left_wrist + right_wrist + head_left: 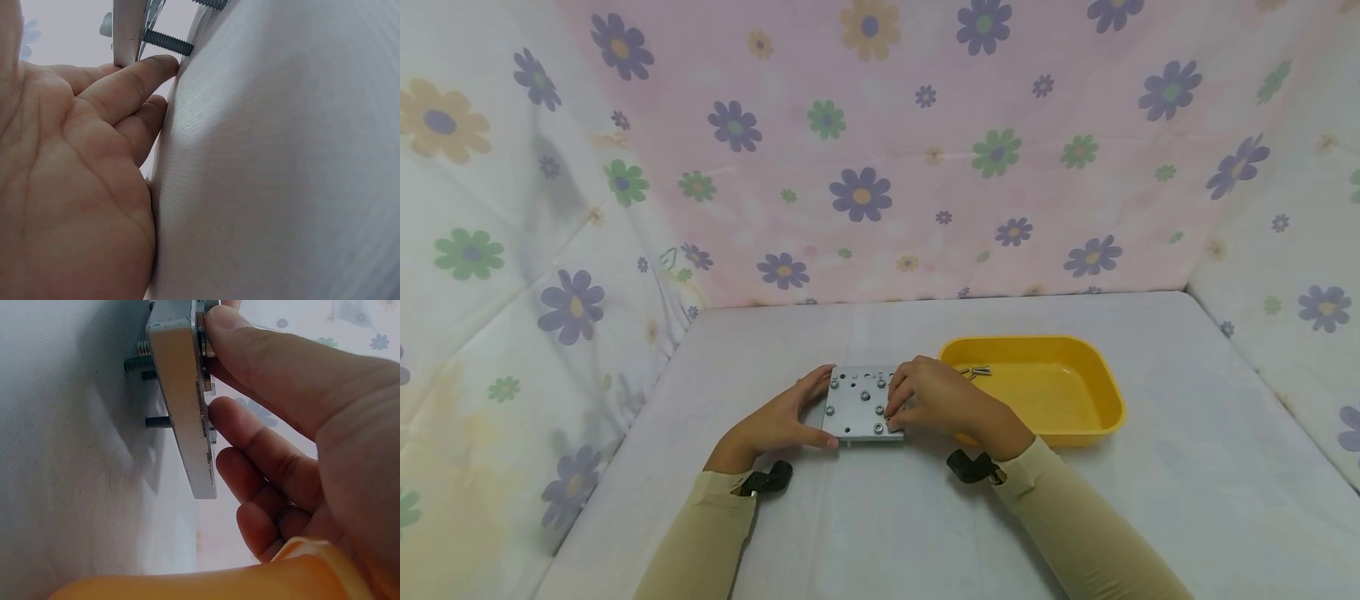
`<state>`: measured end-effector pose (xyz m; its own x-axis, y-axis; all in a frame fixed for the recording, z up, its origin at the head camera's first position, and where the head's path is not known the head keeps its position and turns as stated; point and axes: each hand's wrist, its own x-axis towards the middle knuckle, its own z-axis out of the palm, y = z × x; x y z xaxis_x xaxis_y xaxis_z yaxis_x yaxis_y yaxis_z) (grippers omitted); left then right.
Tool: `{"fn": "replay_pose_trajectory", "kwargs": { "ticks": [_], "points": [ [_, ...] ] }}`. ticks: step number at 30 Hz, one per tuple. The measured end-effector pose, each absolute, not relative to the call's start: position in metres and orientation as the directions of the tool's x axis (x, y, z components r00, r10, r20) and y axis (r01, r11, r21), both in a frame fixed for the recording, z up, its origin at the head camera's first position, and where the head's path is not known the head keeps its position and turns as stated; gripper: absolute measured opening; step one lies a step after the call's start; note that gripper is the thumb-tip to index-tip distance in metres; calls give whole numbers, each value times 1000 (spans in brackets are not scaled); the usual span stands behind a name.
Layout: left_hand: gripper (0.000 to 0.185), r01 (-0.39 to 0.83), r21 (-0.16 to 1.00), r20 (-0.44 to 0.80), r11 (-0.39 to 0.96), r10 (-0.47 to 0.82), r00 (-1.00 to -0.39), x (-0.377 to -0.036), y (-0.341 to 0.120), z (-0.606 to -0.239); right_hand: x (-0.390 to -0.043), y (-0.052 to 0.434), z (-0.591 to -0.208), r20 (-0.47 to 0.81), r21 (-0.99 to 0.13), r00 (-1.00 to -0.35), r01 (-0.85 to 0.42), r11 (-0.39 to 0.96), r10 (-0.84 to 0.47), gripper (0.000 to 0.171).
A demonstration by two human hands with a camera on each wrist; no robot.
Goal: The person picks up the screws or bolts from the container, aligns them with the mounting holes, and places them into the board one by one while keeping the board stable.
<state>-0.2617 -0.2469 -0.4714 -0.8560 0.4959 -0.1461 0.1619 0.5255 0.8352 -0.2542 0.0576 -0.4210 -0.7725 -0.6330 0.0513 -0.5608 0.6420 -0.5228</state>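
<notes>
A silver metal plate (pixel 856 421) with several holes sits on the white table, raised on bolts through it. Socket-head bolts (pixel 865 396) stand in many holes, and their threaded shanks (pixel 159 422) stick out underneath in the right wrist view. My left hand (pixel 778 423) holds the plate's left end, thumb at the front corner and fingers at the back corner. Over the plate's right side, my right hand (pixel 951 402) pinches a bolt (pixel 210 349) by its head near the front right corner. In the head view its fingers partly hide that bolt.
A yellow tray (pixel 1112 408) stands right of the plate, close beside my right hand. Several loose bolts (pixel 977 372) lie at its left end. Flowered cloth (pixel 917 242) hangs behind the table and at both sides.
</notes>
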Motion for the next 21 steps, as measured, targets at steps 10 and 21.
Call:
{"fn": "replay_pose_trajectory", "kwargs": {
  "ticks": [10, 21],
  "points": [
    [125, 157, 839, -145, 521, 491, -859, -260, -248, -466, -257, 55, -421, 50, -541, -765, -561, 626, -643, 10],
    [125, 135, 858, -155, 495, 502, -851, -257, -244, -465, -255, 56, -416, 31, -533, -754, -568, 628, -656, 11]
  ]
}}
